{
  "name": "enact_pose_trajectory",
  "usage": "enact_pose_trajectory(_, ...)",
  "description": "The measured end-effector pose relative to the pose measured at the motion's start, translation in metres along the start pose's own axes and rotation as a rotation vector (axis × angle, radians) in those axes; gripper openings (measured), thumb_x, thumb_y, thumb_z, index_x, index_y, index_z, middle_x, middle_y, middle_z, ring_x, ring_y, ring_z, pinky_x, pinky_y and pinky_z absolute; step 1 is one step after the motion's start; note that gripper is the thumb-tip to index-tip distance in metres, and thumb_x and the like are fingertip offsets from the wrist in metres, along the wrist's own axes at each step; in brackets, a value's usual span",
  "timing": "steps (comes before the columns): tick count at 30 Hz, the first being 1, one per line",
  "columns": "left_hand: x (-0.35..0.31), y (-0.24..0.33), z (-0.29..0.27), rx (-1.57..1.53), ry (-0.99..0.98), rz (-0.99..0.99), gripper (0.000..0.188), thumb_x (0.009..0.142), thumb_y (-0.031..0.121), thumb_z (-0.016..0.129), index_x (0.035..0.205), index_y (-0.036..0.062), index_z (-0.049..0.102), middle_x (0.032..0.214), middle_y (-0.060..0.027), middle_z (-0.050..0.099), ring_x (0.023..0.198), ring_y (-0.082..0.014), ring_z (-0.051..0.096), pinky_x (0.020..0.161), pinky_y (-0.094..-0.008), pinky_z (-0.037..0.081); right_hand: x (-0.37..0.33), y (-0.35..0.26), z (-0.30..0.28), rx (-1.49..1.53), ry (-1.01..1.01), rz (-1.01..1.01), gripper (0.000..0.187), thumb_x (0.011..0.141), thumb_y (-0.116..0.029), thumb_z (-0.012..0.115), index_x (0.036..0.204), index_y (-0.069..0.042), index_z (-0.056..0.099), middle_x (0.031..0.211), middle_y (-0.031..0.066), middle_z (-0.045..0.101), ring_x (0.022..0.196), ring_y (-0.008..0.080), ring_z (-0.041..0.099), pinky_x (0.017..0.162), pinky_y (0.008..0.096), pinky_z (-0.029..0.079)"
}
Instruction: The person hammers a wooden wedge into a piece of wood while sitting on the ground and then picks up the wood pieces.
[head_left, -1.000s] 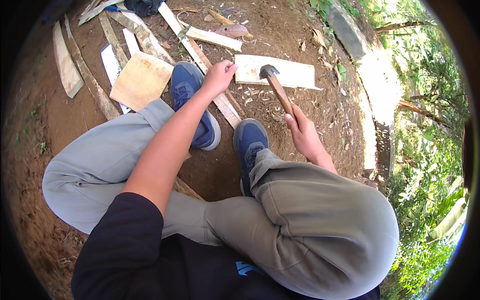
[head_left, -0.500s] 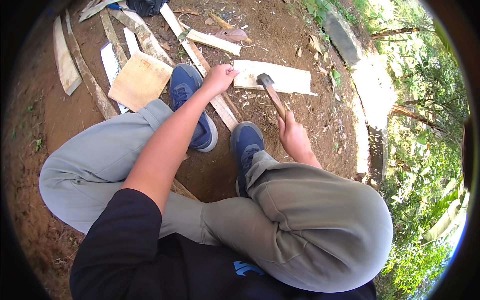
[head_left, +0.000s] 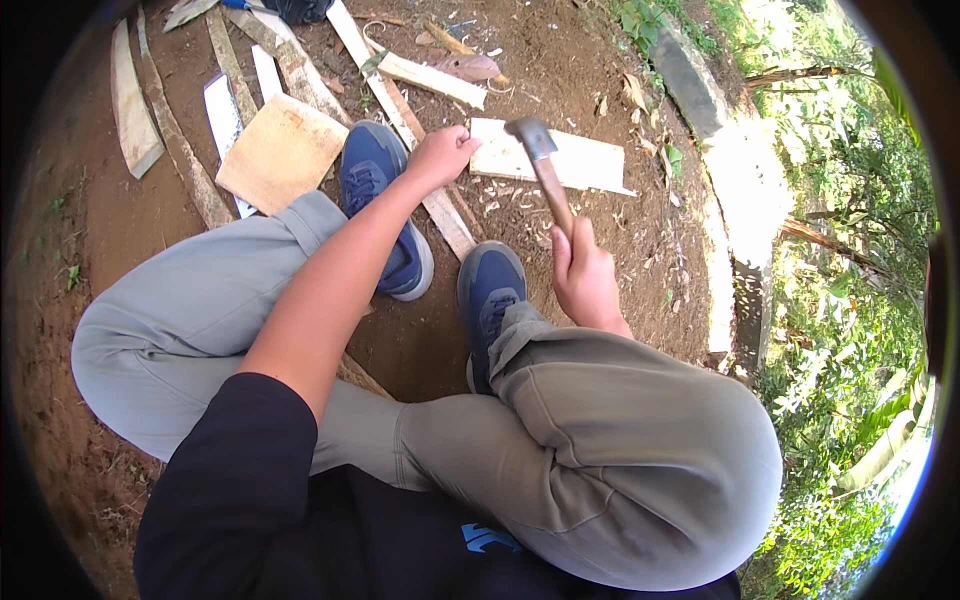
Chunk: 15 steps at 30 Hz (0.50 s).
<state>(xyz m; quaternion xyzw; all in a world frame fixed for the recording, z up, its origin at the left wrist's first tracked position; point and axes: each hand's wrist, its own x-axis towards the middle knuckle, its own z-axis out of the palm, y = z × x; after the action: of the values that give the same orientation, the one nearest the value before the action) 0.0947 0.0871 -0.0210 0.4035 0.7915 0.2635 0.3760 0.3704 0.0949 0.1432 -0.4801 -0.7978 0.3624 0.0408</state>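
My right hand (head_left: 588, 278) is wrapped round the wooden handle of a hammer (head_left: 548, 172). Its dark metal head is up over a pale flat wooden board (head_left: 598, 162), apart from the wood as far as I can see. At the board's left end, my left hand (head_left: 445, 158) is closed with the fingers curled in, seemingly gripping the edge; the fingertips are partly hidden. The board lies on the brown soil in front of my shoes, and a long narrow wooden strip (head_left: 440, 212) runs beneath my left wrist toward my right shoe.
A squarish wooden piece (head_left: 280, 155) lies beside my left shoe (head_left: 375, 180). Several strips and slats, including a curved plank (head_left: 133, 110), are spread at the far left near a dark bag (head_left: 303, 8). A stone edging (head_left: 690, 80) and greenery border the right side.
My right hand has lifted the hammer, and its head has risen up and slightly left off the board. The left hand and the board stay in place.
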Motion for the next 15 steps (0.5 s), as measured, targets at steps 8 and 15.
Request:
enact_pose_trajectory(8, 0.001, 0.006, -0.006, 0.036, -0.084, -0.048, 0.039, 0.099, 0.044, 0.063, 0.107, 0.0067, 0.071, 0.102, -0.0172, 0.075, 0.096, -0.0362, 0.071, 0.084, -0.0461, 0.054, 0.008, 0.049, 0.030, -0.191, -0.096, -0.047, 0.028, 0.108, -0.032, 0.053, 0.104, -0.005, 0.047, 0.063, 0.0268, 0.064, 0.059, 0.0505, 0.066, 0.048, 0.0597, 0.051)
enact_pose_trajectory(15, -0.001, 0.011, -0.005, 0.059, -0.086, -0.082, 0.040, 0.099, 0.046, 0.062, 0.108, 0.0082, 0.072, 0.102, -0.0168, 0.076, 0.099, -0.0360, 0.071, 0.086, -0.0467, 0.054, -0.013, 0.033, 0.018, 0.098, 0.139, -0.093, 0.028, 0.107, -0.030, 0.055, 0.102, -0.004, 0.048, 0.067, 0.0274, 0.065, 0.063, 0.0499, 0.067, 0.053, 0.0589, 0.052)
